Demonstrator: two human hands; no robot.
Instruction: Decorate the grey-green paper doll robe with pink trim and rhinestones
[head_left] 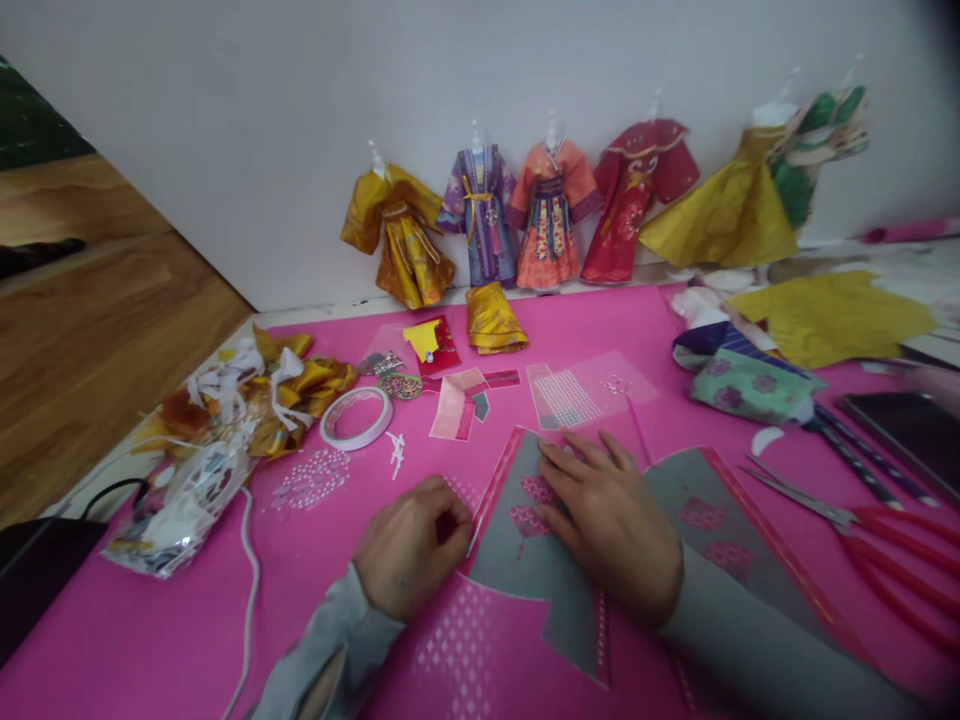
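A grey cut-out garment piece [501, 560] with a red border and pink printed patterns lies flat on the pink mat. My right hand [611, 520] rests on its upper right part, fingers spread. At the piece's left border is my left hand [411, 542], thumb and forefinger pinched together; whatever is between the fingertips is hidden. A thin pale line shows along the border beside them. A second grey piece [679, 485] with a red edge lies partly under my right forearm. Above my right hand is a clear sheet with rows of small gems [568, 398].
Red-handled scissors [847, 518] lie open at right, near a dark phone [904, 430]. A white tape roll [356, 418], gold fabric scraps [322, 378] and a clear plastic bag [176, 510] are at left. Several miniature garments, including a purple robe [480, 215], lean against the wall.
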